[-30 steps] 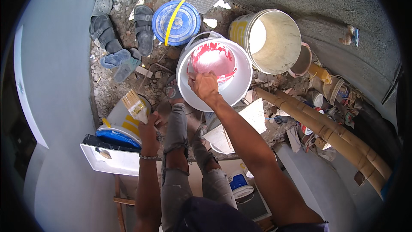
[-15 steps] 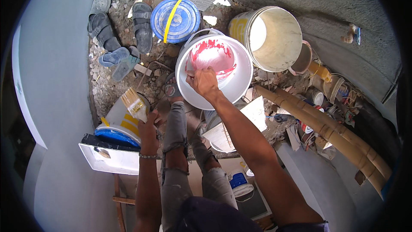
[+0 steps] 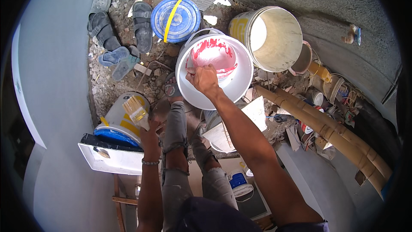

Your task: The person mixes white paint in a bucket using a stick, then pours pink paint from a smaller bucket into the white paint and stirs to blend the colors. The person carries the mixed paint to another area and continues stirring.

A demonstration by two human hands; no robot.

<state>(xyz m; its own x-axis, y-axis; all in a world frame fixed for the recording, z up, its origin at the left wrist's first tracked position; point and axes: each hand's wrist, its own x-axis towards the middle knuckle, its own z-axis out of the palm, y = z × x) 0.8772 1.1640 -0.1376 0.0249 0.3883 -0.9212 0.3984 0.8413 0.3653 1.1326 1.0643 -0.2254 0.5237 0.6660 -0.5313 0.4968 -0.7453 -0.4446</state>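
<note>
My left hand (image 3: 150, 133) is closed around the handle of a wide paintbrush (image 3: 138, 114), whose pale bristles point up and to the left. My right hand (image 3: 203, 80) reaches into a large white bucket (image 3: 241, 79). Its fingers are curled over the near rim of a smaller paint tub (image 3: 214, 53) inside the bucket. Red paint streaks cover the tub's inner wall and rim. My fingers hide part of that near rim. The bucket's handle rests up at its far left.
A blue-lidded bucket (image 3: 182, 15) and an open, tilted pail (image 3: 281, 38) stand beyond. Sandals (image 3: 143, 25) lie far left on rubble. A bucket (image 3: 122, 114) and white tray (image 3: 113, 161) sit left of my legs. Bamboo poles (image 3: 326, 131) lie right.
The paintbrush and my left hand have shifted slightly right and down, with the brush tilting a little. My right hand stays at the tub rim, almost unmoved.
</note>
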